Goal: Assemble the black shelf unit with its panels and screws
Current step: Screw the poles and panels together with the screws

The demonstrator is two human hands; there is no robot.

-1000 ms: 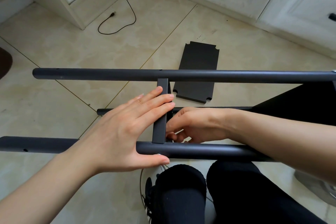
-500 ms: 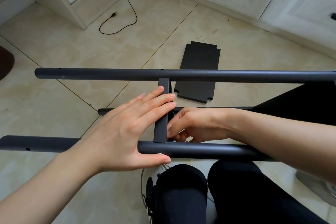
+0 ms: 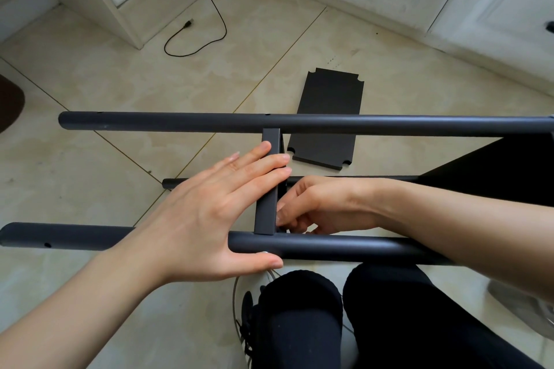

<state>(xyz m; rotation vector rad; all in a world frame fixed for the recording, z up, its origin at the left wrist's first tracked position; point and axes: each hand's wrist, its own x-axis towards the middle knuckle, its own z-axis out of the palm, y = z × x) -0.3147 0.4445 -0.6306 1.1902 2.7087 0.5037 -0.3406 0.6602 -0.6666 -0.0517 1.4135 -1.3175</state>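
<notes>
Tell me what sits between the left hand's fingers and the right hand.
In the head view, the upright black crossbar stands between them: the left hand has straight fingers lying across it, and the right hand is just behind it.

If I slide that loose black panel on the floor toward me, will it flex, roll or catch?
The loose panel lies flat on the tile floor with straight edges, so it probably stays stiff. Being flat, it cannot roll. The tiles look glossy, so it should slide easily, though its notched corners might snag on a grout line.

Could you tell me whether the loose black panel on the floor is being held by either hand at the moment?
No, the loose panel lies flat on the floor tiles beyond the far pole, apart from both the left hand and the right hand.
</notes>
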